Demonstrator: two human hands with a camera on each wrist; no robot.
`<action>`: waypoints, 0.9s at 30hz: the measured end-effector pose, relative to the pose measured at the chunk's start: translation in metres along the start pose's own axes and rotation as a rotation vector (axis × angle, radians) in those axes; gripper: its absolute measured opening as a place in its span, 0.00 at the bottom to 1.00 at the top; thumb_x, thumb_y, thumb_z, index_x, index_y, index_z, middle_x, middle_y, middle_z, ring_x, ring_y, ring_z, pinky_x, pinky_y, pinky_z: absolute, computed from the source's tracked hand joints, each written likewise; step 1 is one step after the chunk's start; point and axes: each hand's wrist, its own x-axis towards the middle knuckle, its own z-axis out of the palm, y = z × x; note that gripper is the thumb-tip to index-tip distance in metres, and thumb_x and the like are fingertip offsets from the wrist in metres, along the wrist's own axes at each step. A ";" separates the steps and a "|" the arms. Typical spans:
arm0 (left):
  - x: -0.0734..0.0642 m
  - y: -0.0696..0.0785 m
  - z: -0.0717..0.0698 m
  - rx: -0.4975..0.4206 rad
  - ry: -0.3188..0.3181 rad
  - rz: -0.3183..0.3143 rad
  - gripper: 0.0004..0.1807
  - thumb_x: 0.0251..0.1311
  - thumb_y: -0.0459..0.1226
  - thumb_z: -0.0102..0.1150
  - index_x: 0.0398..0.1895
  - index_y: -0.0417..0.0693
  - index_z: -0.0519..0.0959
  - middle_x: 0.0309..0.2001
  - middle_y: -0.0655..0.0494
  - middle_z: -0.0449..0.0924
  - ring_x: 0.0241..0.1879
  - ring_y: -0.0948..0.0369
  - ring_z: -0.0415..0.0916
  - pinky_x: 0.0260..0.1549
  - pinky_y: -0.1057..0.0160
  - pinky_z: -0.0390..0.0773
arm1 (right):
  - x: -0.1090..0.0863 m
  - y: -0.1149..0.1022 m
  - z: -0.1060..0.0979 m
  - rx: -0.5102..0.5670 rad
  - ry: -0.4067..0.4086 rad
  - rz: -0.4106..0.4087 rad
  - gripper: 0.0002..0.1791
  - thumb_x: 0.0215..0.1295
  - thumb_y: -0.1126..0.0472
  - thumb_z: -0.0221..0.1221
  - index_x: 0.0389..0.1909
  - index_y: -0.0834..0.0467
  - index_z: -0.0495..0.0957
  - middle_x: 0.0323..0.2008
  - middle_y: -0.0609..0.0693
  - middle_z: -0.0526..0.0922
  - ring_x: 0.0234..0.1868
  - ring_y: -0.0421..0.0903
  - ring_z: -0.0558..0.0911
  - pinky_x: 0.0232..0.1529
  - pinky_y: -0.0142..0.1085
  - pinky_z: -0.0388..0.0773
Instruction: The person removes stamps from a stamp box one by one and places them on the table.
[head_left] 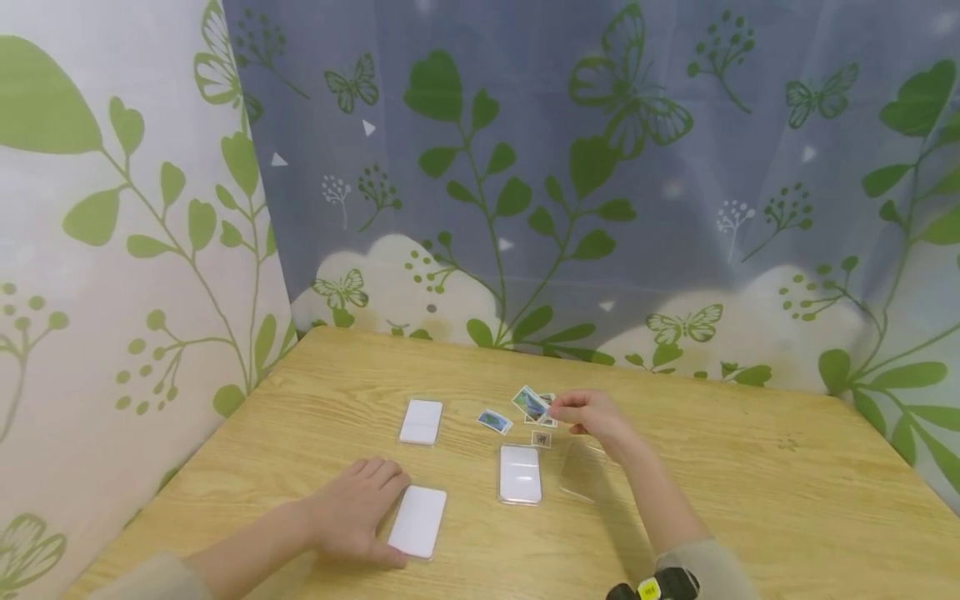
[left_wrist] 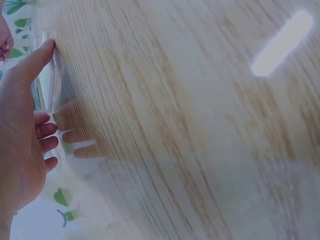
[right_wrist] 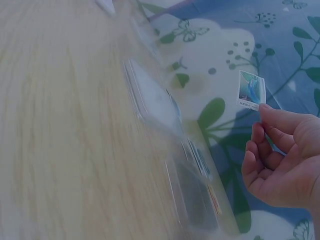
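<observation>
Between thumb and forefinger, my right hand [head_left: 597, 421] pinches a postage stamp [right_wrist: 251, 90] with a blue-green picture and white border, raised over other stamps on the table. A blue stamp [head_left: 495, 421] lies to its left, and a small pale stamp [head_left: 541, 439] lies just below. Another stamp is partly hidden behind the held one. My left hand [head_left: 360, 512] rests at the left side of a clear case with a white insert [head_left: 420, 522]. Its thumb touches the case's near corner, while the fingers lie loosely by the far corner.
Two more clear cases with white inserts lie on the wooden table [head_left: 750, 475]: one case [head_left: 422, 422] farther back, another case [head_left: 520, 475] in front of the stamps. A transparent case [head_left: 581, 475] lies beneath my right forearm. A leaf-patterned curtain [head_left: 480, 208] hangs behind.
</observation>
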 end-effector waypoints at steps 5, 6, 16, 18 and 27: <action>0.000 0.001 0.000 0.003 0.003 0.001 0.50 0.47 0.73 0.43 0.58 0.39 0.67 0.51 0.51 0.68 0.52 0.55 0.64 0.55 0.49 0.66 | -0.003 0.009 -0.019 -0.030 0.042 0.014 0.09 0.59 0.62 0.60 0.36 0.65 0.79 0.32 0.46 0.78 0.39 0.48 0.73 0.38 0.38 0.73; 0.000 0.001 0.000 0.005 0.003 0.000 0.50 0.47 0.73 0.43 0.58 0.39 0.67 0.52 0.51 0.68 0.52 0.55 0.64 0.55 0.49 0.66 | -0.003 0.011 -0.022 -0.033 0.046 0.017 0.10 0.60 0.62 0.60 0.37 0.66 0.79 0.31 0.46 0.78 0.40 0.49 0.74 0.38 0.38 0.73; -0.001 0.000 0.001 0.010 0.003 -0.009 0.51 0.46 0.74 0.42 0.58 0.40 0.67 0.52 0.51 0.67 0.53 0.55 0.64 0.55 0.49 0.65 | -0.013 0.027 -0.056 -0.084 0.071 0.073 0.16 0.60 0.59 0.59 0.41 0.68 0.77 0.41 0.50 0.76 0.41 0.45 0.69 0.41 0.41 0.70; -0.001 0.000 0.001 0.013 0.007 -0.007 0.51 0.46 0.74 0.42 0.58 0.40 0.67 0.52 0.51 0.68 0.53 0.55 0.64 0.55 0.49 0.66 | -0.015 0.031 -0.062 -0.104 0.066 0.091 0.16 0.61 0.58 0.59 0.41 0.68 0.77 0.44 0.51 0.75 0.43 0.47 0.69 0.43 0.42 0.70; -0.001 0.000 0.001 0.007 0.004 -0.005 0.51 0.47 0.74 0.42 0.58 0.40 0.67 0.52 0.51 0.67 0.53 0.55 0.64 0.55 0.49 0.66 | -0.024 0.046 -0.081 -0.198 0.060 0.131 0.16 0.62 0.60 0.57 0.43 0.70 0.77 0.45 0.57 0.78 0.48 0.56 0.73 0.48 0.47 0.72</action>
